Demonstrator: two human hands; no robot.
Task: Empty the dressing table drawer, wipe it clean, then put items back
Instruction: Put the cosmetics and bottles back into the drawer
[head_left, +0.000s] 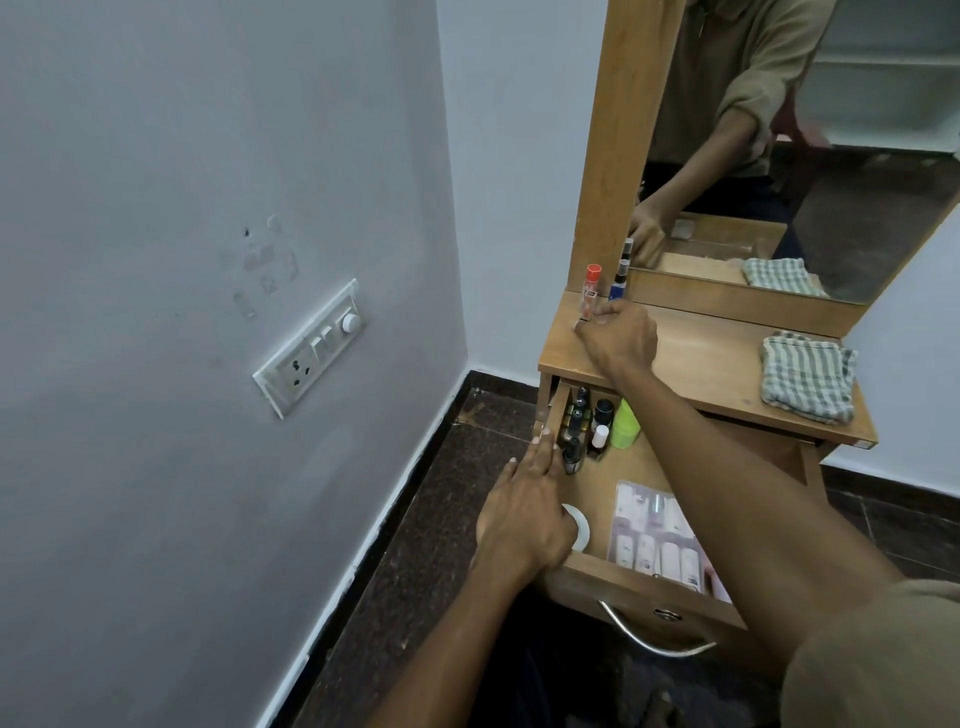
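My right hand (618, 338) pinches the red-capped tube (590, 293) upright onto the bench (691, 364), clearing the drawer (613, 483); left hand (524, 514), fingers straight, steadies its rim.

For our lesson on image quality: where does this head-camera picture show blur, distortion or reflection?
Head view: wide-angle bending tilts the wall and switch plate; the mirror reflects the person, with a motion-blurred hand at its upper right; the right hand at the red-capped tube looks sharp; lighting is soft, without harsh glare.
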